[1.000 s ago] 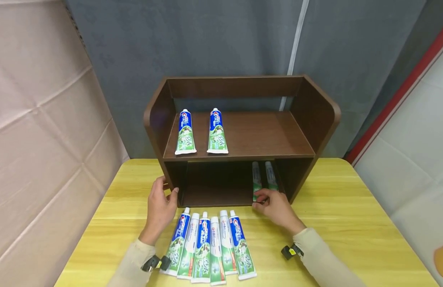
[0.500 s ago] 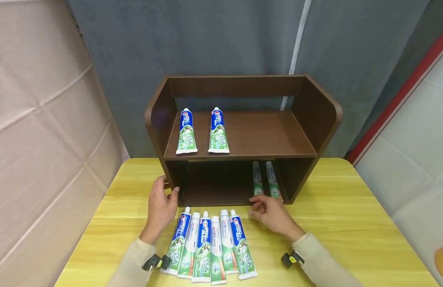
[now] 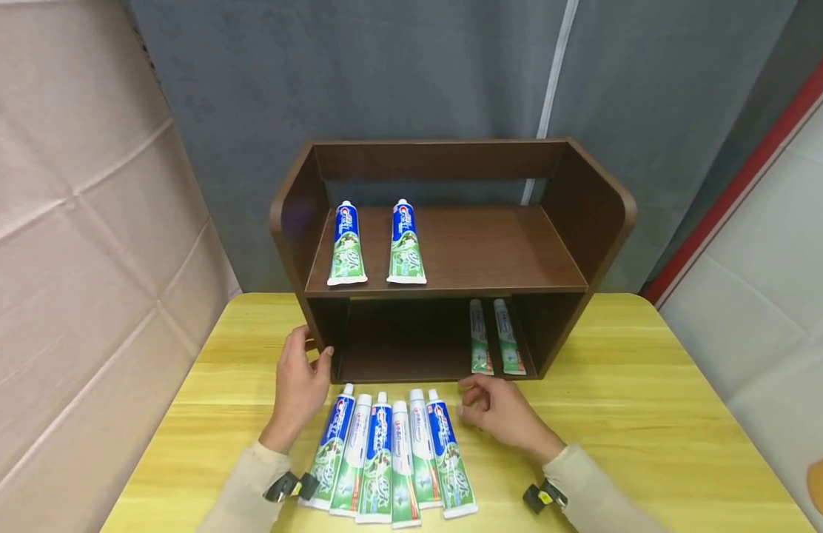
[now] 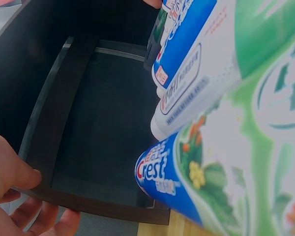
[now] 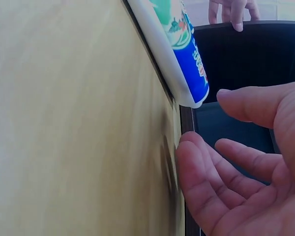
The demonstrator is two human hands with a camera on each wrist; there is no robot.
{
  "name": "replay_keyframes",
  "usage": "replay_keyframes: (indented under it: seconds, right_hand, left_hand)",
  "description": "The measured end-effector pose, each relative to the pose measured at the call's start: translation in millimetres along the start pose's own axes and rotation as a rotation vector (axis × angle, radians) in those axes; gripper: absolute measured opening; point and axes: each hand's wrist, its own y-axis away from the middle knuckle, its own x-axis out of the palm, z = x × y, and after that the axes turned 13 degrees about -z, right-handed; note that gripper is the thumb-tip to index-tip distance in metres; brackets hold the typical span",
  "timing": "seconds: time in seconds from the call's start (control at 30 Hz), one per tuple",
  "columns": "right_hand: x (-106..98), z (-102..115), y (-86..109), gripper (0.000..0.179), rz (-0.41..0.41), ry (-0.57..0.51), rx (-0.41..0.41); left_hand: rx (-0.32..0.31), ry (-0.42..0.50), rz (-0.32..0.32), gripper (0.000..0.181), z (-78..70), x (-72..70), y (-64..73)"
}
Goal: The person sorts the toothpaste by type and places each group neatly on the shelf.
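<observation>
My left hand (image 3: 301,386) grips the front edge of the left side panel of a dark brown two-tier shelf (image 3: 485,255). In the left wrist view the thumb lies inside the panel and the fingers (image 4: 42,216) outside. My right hand (image 3: 508,414) hovers over the table just before the shelf, fingers loosely bent and holding nothing. Two white-green toothpaste tubes, a left one (image 3: 480,337) and a right one (image 3: 509,337), lie on the lower level at the right. Between my hands several toothpaste tubes, blue-green (image 3: 378,463) and white-green (image 3: 402,466), lie side by side, caps toward the shelf.
On the upper level two blue-green toothpaste tubes, one at the left (image 3: 347,244) and one nearer the middle (image 3: 405,244), lie with caps to the back. The wooden table (image 3: 651,414) extends right of the shelf. A grey curtain (image 3: 425,74) hangs behind.
My right hand has let go of the left toothpaste tube on the lower level and drawn back toward the table's front. The left hand has stayed on the shelf.
</observation>
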Motion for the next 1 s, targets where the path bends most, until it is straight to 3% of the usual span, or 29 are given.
replay_keyframes:
  seconds: [0.37, 0.83, 1.0]
  right_hand:
    - [4.9, 3.5, 13.8, 0.045, 0.047, -0.012, 0.025]
    - [7.1, 10.6, 36.6, 0.067, 0.172, -0.030, 0.032]
    - [10.1, 14.5, 41.8, 0.070, 0.155, 0.017, 0.018]
  left_hand:
    - [-0.005, -0.004, 0.012, 0.046, 0.2, -0.4, -0.5]
    - [-0.003, -0.016, 0.015, 0.045, 0.2, 0.2, 0.3]
    - [-0.003, -0.010, 0.017, 0.044, -0.5, 0.4, -0.2]
